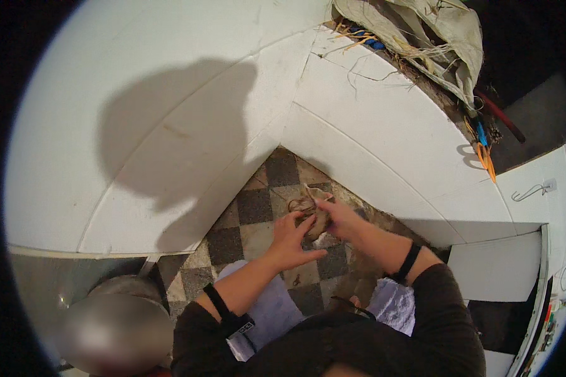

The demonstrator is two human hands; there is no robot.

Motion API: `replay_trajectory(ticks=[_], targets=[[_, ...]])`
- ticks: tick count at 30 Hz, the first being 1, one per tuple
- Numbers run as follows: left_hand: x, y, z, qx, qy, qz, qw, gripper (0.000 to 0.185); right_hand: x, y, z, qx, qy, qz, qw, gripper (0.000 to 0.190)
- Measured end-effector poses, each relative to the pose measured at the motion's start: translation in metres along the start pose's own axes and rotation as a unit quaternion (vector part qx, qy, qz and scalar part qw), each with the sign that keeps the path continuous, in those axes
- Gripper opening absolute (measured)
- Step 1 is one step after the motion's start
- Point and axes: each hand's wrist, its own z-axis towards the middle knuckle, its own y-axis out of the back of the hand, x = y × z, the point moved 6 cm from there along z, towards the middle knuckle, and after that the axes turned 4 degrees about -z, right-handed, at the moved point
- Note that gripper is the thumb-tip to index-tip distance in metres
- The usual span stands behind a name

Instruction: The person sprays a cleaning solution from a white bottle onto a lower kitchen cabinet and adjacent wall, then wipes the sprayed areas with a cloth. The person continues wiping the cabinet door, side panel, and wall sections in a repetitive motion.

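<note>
Low over the checkered floor, my right hand (pixel 342 219) grips a small beige cloth-like bundle (pixel 317 230). Thin brown cord (pixel 301 205) loops around its upper left side. My left hand (pixel 290 240) is at the bundle's left, its fingertips against or just in front of it. The left thumb stretches well away from the fingers. What the bundle contains, and part of its right side, are hidden by my right hand.
White wall panels (pixel 358 127) meet in a corner ahead of the checkered tile floor (pixel 254 206). A woven sack (pixel 457 52) rests on a ledge, upper right, near orange-handled scissors (pixel 486 160). A metal hook (pixel 528 192) hangs at right; a rounded metal vessel (pixel 127 285) stands lower left.
</note>
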Motion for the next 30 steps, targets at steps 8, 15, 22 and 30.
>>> replay_trajectory(ticks=[8,15,22,30], targets=[[0.063,-0.027,0.019,0.041,0.064,-0.041,0.996,0.089,0.147,0.099,-0.111,-0.163,0.300,-0.156,0.927,0.048],[0.100,-0.046,0.029,0.091,0.136,-0.023,0.986,0.077,0.218,0.105,-0.176,-0.396,0.441,-0.739,0.320,0.055],[0.111,-0.013,0.021,0.006,0.153,-0.027,0.988,0.072,0.205,0.171,0.021,-0.221,0.100,-0.944,0.223,0.043],[0.157,0.024,-0.045,-0.052,0.301,0.090,0.948,0.067,0.216,-0.028,0.197,-0.179,0.391,-0.900,-0.079,0.060]])
